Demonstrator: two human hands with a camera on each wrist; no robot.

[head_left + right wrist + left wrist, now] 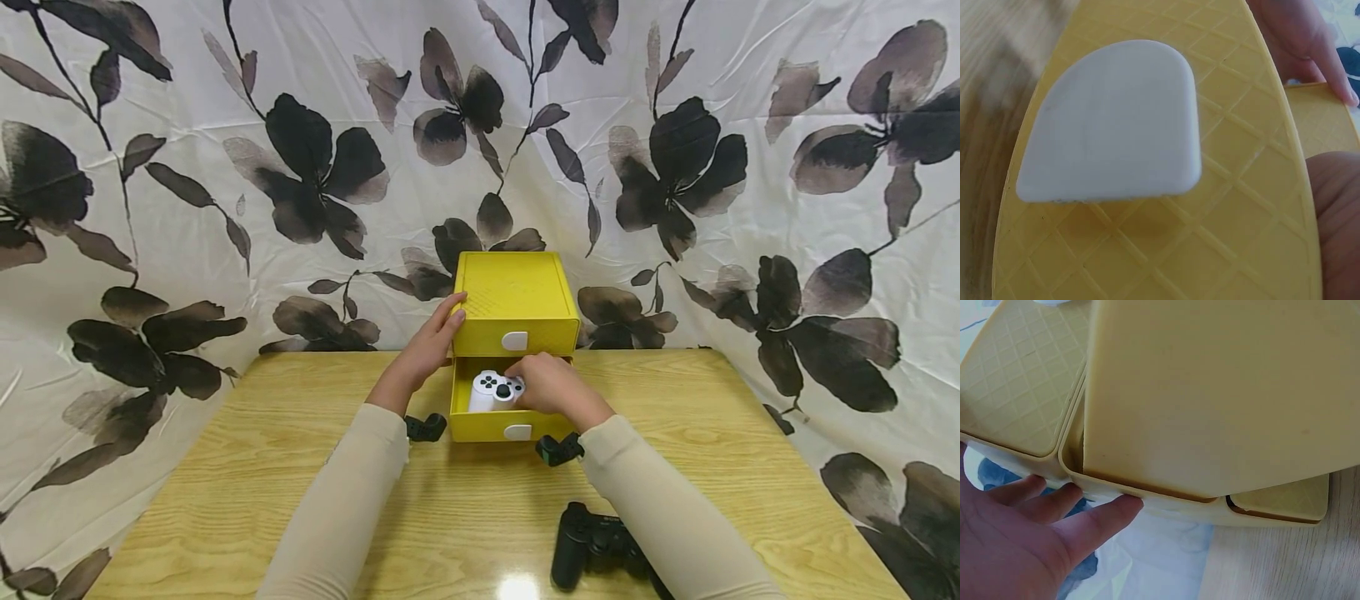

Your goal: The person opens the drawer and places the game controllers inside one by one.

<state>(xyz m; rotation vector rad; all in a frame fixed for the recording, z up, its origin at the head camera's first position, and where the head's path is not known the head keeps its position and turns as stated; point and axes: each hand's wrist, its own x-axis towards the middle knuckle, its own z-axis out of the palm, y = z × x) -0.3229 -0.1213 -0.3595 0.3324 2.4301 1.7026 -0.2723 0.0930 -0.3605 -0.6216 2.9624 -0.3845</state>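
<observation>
The white controller sits in the pulled-out lower drawer. The right hand reaches in from the right, its bent fingers holding the controller's right side; the undersides of those fingers are hidden. The left hand, fingers extended and gripping nothing, touches the left side of the yellow cabinet, whose upper drawer is closed. Nearer, on the wooden table, a black controller lies partly under the right sleeve. A flowered cloth hangs at the far side.

1 white controller, buttons visible, inside open lower drawer of yellow 2-drawer box
</observation>
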